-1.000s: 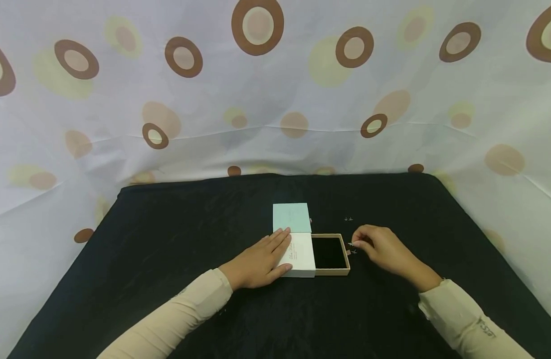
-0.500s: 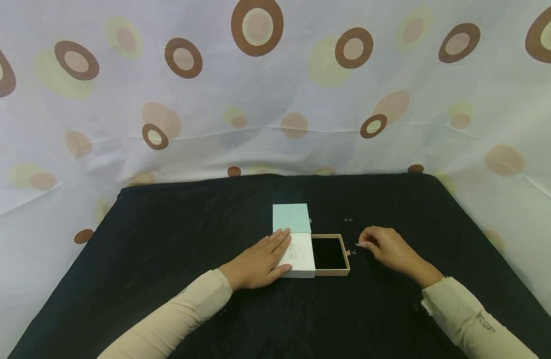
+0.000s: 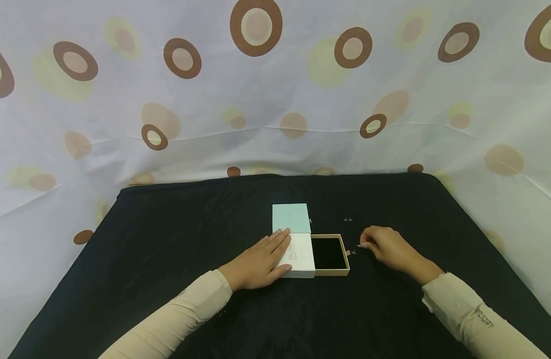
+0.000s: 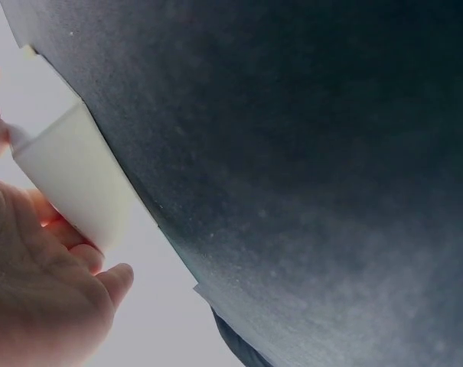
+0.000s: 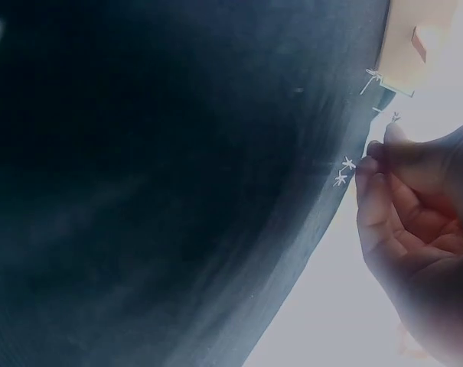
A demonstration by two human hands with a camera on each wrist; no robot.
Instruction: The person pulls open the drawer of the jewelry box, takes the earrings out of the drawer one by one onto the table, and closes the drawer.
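Observation:
My left hand (image 3: pixel 263 262) lies with its fingers extended across the white box sleeve (image 3: pixel 304 254). From the sleeve's right side juts a tan-rimmed drawer (image 3: pixel 332 272) with a black lining. To its right, my right hand (image 3: pixel 389 249) has thumb and fingers curled together; a tiny star-shaped earring (image 5: pixel 396 117) is at the fingertips, apparently pinched. Another star-shaped earring (image 3: pixel 353 252) lies by the drawer's pull tab (image 3: pixel 348 253). Farther back rests a pair of star-shaped earrings (image 3: pixel 348 219). The right wrist view shows that pair left of my fingers.
A mint-green box (image 3: pixel 290 217) stands directly behind the white sleeve, touching it, with a small tab at its right. Black cloth (image 3: pixel 190 224) covers the table. A white curtain (image 3: pixel 203 94) with brown and yellow circles hangs behind.
My right hand has moved slightly right, away from the drawer, and the star-shaped earring at its fingertips has shifted right too. My left hand and the boxes stay in place.

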